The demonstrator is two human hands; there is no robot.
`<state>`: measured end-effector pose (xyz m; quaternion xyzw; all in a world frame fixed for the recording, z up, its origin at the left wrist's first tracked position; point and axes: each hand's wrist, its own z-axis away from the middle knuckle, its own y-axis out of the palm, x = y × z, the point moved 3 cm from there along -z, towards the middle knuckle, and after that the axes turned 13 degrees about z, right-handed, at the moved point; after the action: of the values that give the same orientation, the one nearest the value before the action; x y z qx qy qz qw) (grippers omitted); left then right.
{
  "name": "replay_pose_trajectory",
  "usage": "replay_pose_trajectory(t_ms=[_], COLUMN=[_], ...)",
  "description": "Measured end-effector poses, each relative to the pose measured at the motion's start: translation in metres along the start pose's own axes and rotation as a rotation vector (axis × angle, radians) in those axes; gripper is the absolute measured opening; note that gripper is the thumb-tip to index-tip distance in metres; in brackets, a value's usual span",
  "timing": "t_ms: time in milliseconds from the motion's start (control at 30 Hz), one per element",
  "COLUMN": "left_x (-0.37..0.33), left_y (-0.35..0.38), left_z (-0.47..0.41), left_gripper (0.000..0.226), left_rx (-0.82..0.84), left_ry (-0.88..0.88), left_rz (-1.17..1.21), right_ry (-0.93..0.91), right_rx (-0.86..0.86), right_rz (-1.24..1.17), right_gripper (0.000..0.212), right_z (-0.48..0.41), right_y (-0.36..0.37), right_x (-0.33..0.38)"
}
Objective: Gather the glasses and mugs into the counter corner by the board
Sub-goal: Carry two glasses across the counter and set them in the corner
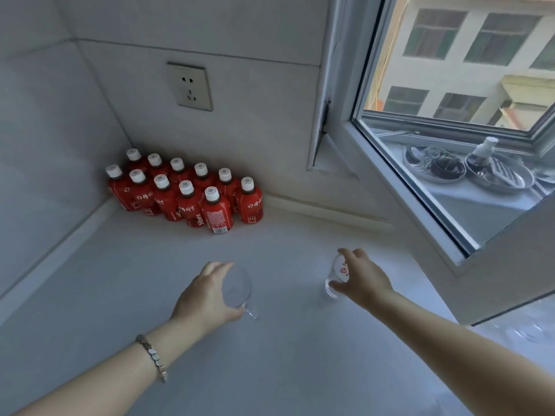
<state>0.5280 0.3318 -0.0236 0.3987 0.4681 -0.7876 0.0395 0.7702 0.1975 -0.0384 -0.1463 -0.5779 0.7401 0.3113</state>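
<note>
white counter [120,295], bottles [186,190] in far corner | left hand [204,295] holds mug [237,288], right hand [363,277] holds glass [338,274], mid-counter | risk: clear glassware slipping or knocking bottles

On the worktop [120,295], the bottles [183,190] stand in the far corner; the mug [237,288] is left of the glass [338,277].

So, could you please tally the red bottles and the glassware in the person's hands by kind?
Red bottles: 11
Clear handled mug, in the left hand: 1
Red-printed glass, in the right hand: 1
Total: 13
</note>
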Motion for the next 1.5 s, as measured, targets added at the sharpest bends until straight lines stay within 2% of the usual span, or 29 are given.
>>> replay_pose_trajectory(t_ms=[267, 533, 667, 1000, 1267, 1500], left_x=[0.005, 0.013, 0.029, 0.097, 0.180, 0.249], left_y=[0.005, 0.028, 0.049, 0.069, 0.062, 0.038], left_z=[0.136, 0.349, 0.471, 0.750, 0.942, 1.048], left_gripper=[0.085, 0.092, 0.089, 0.086, 0.084, 0.087], left_rx=[-0.107, -0.335, -0.498, -0.723, -0.872, -0.812], left_ry=[-0.068, -0.185, -0.319, -0.665, -0.815, -0.864], left_rz=[0.066, 0.114, 0.197, 0.271, 0.322, 0.299], right_ry=[-0.350, -0.673, -0.848, -1.301, -1.443, -1.397], right_rx=[0.019, -0.002, 0.020, 0.133, 0.149, 0.203], right_rz=[0.145, 0.240, 0.316, 0.405, 0.453, 0.462], right_gripper=[0.075, 0.071, 0.070, 0.071, 0.070, 0.069], right_z=[0.123, 0.270, 0.355, 0.577, 0.735, 0.826], right_y=[-0.022, 0.008, 0.036, 0.110, 0.177, 0.227], right_x=[0.035, 0.064, 0.088, 0.192, 0.293, 0.368])
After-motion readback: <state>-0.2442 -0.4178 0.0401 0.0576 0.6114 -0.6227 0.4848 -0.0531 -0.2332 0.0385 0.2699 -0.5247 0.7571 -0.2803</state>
